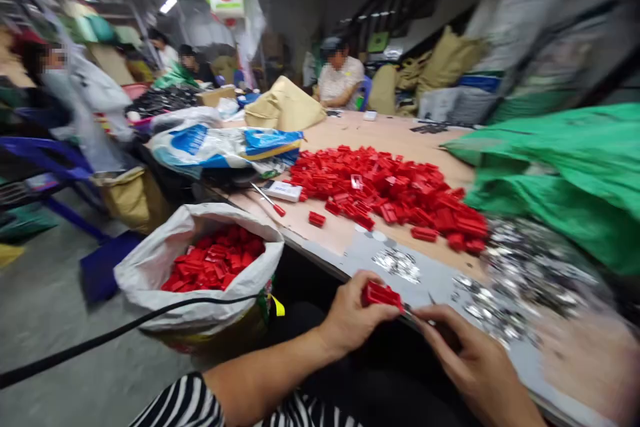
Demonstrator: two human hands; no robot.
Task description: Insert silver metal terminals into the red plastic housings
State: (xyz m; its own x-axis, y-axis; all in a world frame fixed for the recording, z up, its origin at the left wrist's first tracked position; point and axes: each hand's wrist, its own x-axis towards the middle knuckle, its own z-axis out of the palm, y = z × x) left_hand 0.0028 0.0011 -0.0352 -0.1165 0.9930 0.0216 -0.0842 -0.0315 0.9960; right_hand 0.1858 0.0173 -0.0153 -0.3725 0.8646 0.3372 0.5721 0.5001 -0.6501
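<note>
My left hand [353,313] is closed around a red plastic part [383,295], a small trough-like piece, just off the table's front edge. Close to its right end, my right hand [463,347] pinches a small metal piece [409,310], which meets or nearly meets the red part; blur hides its exact shape. Beyond my hands, a small pile of shiny metal pieces [397,264] lies on a grey sheet [360,250]. More metal pieces [493,307] are scattered to the right. A large heap of red plastic parts [385,180] covers the table's middle.
At left stands a white woven sack [150,260] with red parts inside. A red-handled screwdriver [270,200] lies near a small white box [283,191]. Green sheeting [560,173] covers the right side. A person [341,77] sits at the far end. A black cable [125,327] crosses the lower left.
</note>
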